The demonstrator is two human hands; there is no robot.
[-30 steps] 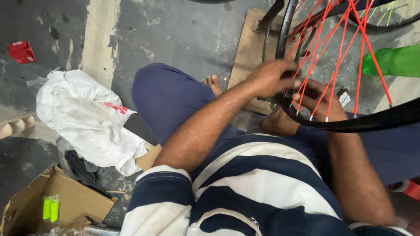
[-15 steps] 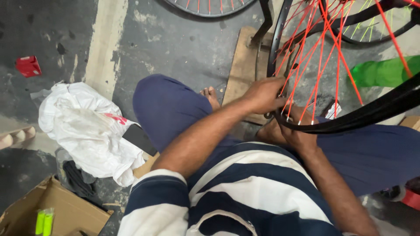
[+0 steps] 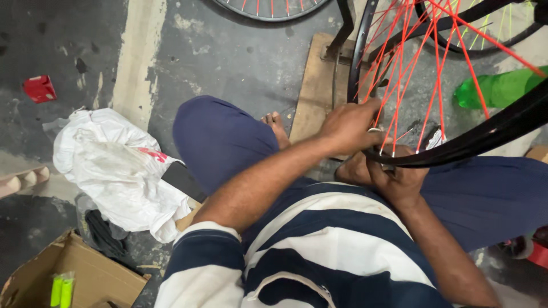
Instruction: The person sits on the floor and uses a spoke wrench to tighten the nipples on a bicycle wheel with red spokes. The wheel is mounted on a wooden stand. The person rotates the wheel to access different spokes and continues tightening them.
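Wheels are showing three times — one black rim with red spokes (image 3: 399, 74) is standing over the person's lap, two more at the top edge. Left hand (image 3: 349, 126) is grasping the spokes just above the rim; right hand (image 3: 399, 181) is clenching the rim's lower edge from below. Compared with half a second ago, both hands are staying there — the view is sitting slightly lower.

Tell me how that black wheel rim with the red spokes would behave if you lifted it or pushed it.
The black rim looks rigid, braced by taut red spokes, so it likely keeps its shape. Mostly open space, it is probably light for its size. Being round and thin, it would tend to roll or tip over once the left hand and right hand release it.
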